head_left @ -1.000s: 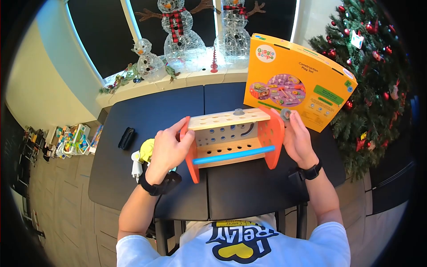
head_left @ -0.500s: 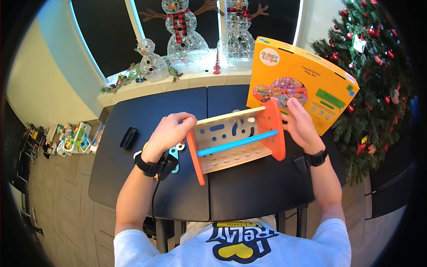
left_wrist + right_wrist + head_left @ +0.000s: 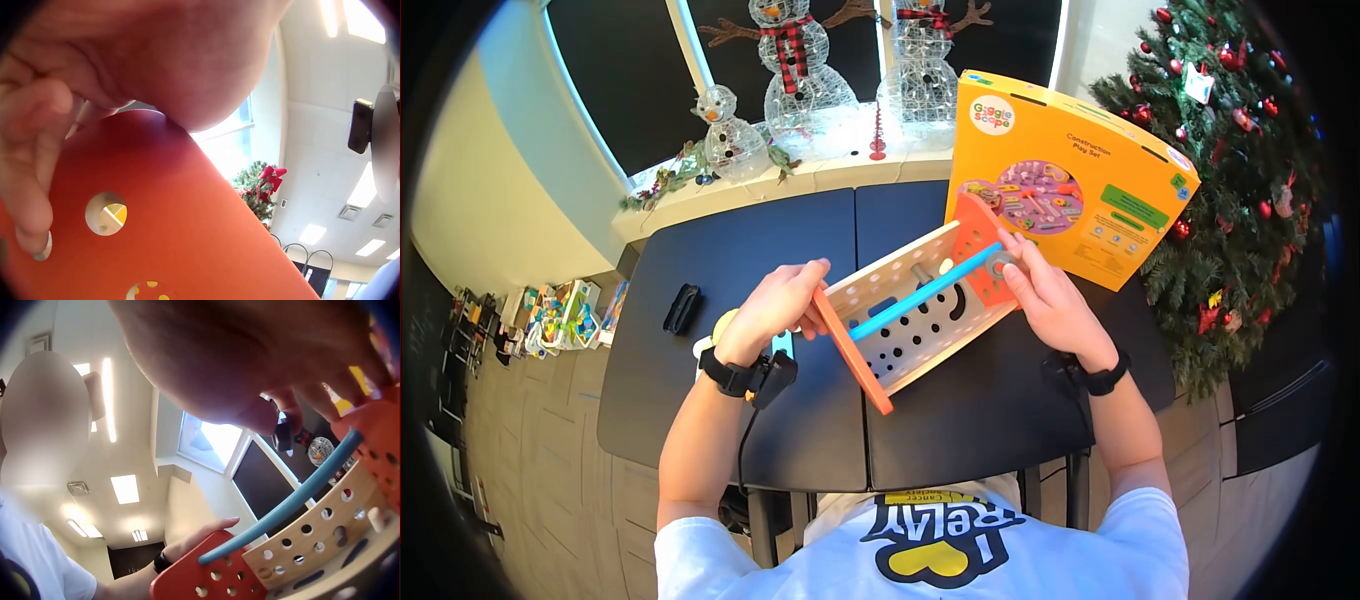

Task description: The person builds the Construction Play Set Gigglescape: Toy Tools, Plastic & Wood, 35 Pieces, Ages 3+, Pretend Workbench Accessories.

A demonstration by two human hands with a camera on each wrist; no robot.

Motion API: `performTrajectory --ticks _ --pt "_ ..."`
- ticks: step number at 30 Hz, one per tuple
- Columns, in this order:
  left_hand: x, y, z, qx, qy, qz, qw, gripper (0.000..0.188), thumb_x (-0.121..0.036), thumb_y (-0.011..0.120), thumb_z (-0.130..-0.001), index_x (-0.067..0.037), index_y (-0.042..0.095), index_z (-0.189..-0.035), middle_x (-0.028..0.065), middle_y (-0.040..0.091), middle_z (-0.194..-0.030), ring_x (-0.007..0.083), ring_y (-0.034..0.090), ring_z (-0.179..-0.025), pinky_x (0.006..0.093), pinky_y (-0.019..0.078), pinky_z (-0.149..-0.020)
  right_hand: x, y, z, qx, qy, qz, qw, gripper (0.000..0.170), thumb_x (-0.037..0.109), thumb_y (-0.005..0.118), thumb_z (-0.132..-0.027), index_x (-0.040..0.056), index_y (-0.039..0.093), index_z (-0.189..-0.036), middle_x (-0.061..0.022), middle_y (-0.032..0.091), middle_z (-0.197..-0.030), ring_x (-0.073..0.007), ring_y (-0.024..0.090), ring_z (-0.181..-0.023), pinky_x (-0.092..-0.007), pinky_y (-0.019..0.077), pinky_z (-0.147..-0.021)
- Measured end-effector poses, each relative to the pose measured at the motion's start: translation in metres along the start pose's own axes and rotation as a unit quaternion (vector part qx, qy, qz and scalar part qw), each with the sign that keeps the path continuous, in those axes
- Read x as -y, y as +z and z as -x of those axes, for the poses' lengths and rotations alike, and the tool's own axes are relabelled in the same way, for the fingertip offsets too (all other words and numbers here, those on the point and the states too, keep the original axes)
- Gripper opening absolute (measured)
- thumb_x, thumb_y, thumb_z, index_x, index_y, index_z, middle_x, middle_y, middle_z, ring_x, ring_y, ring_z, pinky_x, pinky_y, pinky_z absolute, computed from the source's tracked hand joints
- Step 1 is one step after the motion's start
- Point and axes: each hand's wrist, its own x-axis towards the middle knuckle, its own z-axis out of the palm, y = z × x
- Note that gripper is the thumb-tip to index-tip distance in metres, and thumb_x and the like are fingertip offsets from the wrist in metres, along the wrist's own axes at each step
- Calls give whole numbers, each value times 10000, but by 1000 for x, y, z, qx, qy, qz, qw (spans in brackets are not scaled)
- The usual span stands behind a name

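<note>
A slack pinch could drop the nut (image 3: 998, 264) my right hand (image 3: 1057, 307) holds near the toolbox (image 3: 920, 296) my left hand (image 3: 774, 311) grips.

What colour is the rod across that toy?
The rod is blue, clearest in the head view.

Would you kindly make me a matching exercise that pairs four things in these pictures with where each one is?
Things
1. Blue rod
2. Grey round piece
3. Yellow box
4. Black case

Places
A. Standing toward the far right of the table
B. Lying on the left part of the table
C. Running between the two red end panels
D. Held in the right hand

Pairs: 1-C, 2-D, 3-A, 4-B
</note>
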Motion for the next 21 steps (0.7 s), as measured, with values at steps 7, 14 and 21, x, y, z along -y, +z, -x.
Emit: performTrajectory --ticks 7,14,21 --pt "9 13 18 55 -5 47 997 438 -386 400 -1099 -4 597 -1011 177 752 -820 205 682 -585 291 526 -573 -57 13 -42 -15 -18 -141 990 272 284 493 -1118 46 555 -1232 -139 701 -1169 -268 678 -1116 -379 492 -963" --pt "8 20 46 166 1 -2 986 532 -464 379 -1130 14 613 -1120 153 746 -786 183 710 -626 286 530 -537 -61 10 -61 -6 -60 -180 982 236 225 525 -1116 27 584 -1230 -95 690 -1100 -141 634 -1036 -324 497 -943" --pt "-1 29 65 275 77 -102 953 553 -506 404 -1125 -4 637 -1131 136 746 -786 190 716 -652 327 562 -618 -43 11 -36 -89 -118 15 989 163 80 588 -1026 -2 595 -1167 -176 670 -1027 -324 684 -966 -385 531 -823"
